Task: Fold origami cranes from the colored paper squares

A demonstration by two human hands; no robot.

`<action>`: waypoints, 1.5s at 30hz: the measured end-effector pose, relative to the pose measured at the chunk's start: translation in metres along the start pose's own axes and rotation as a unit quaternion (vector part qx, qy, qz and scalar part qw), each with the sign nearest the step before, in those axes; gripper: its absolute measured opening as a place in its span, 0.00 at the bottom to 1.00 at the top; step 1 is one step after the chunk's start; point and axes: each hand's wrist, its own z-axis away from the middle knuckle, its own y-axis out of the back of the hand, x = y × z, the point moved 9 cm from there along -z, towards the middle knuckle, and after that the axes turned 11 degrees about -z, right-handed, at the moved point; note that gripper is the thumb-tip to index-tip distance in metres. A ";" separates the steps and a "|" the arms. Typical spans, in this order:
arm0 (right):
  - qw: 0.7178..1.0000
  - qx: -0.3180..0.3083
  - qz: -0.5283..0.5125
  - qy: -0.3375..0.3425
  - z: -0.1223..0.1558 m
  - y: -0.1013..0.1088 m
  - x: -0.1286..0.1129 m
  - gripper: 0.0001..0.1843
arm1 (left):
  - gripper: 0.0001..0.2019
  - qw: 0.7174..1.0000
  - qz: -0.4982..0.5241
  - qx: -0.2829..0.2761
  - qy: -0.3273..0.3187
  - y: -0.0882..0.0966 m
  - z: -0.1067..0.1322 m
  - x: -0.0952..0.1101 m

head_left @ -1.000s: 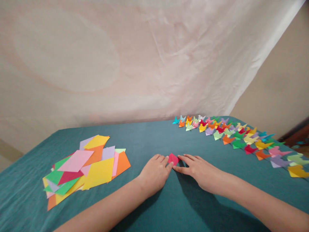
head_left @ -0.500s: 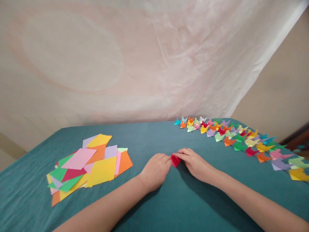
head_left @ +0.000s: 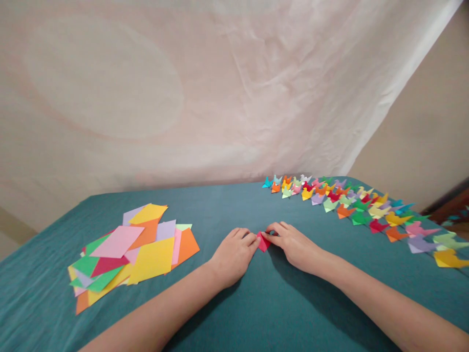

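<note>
A small folded red paper (head_left: 263, 241) lies on the teal tablecloth (head_left: 278, 313) in the middle. My left hand (head_left: 234, 254) rests beside it on the left, fingertips pinching its left edge. My right hand (head_left: 293, 245) comes from the right, fingers curled and pressing the paper's right side. Most of the red piece is hidden between the fingertips of both hands.
A loose pile of coloured paper squares (head_left: 132, 252) lies at the left. Several rows of small folded paper birds (head_left: 359, 208) run along the right side toward the table's edge. A pale cloth backdrop (head_left: 183, 98) hangs behind the table.
The red paper went from lying flatter under extended fingers to being folded smaller. My right hand drew in and curled over it; the left hand barely moved.
</note>
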 end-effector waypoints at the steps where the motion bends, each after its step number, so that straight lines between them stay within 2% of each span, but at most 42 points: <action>1: 1.000 -0.005 -0.003 0.004 0.001 0.000 0.001 0.27 | 0.16 1.000 -0.006 -0.001 0.002 -0.001 0.000 0.000; 8: 0.999 -0.034 -0.006 0.010 0.010 0.005 0.000 0.26 | 0.16 1.000 -0.026 -0.009 0.011 -0.002 0.000 0.000; 14: 1.000 -0.028 -0.003 0.011 0.013 0.007 -0.002 0.23 | 0.15 0.999 -0.045 -0.016 0.014 0.001 0.000 0.000; 19: 0.999 0.011 -0.025 0.019 0.014 0.010 -0.002 0.24 | 0.14 1.000 -0.012 -0.007 0.021 -0.002 0.000 -0.002; 27: 0.994 0.088 -0.062 0.030 0.009 0.015 -0.001 0.16 | 0.16 0.992 0.099 0.037 0.074 -0.010 0.004 -0.020; 32: 0.992 0.109 -0.051 0.046 0.010 0.014 -0.003 0.15 | 0.22 0.989 0.122 0.061 0.056 -0.004 0.004 -0.016; 38: 0.989 0.126 -0.016 0.071 0.011 0.011 -0.007 0.14 | 0.16 0.986 0.147 0.066 0.044 0.001 0.003 -0.009; 45: 0.987 0.133 -0.016 0.092 0.011 0.008 -0.013 0.12 | 0.18 0.985 0.156 0.061 0.045 0.001 0.003 -0.011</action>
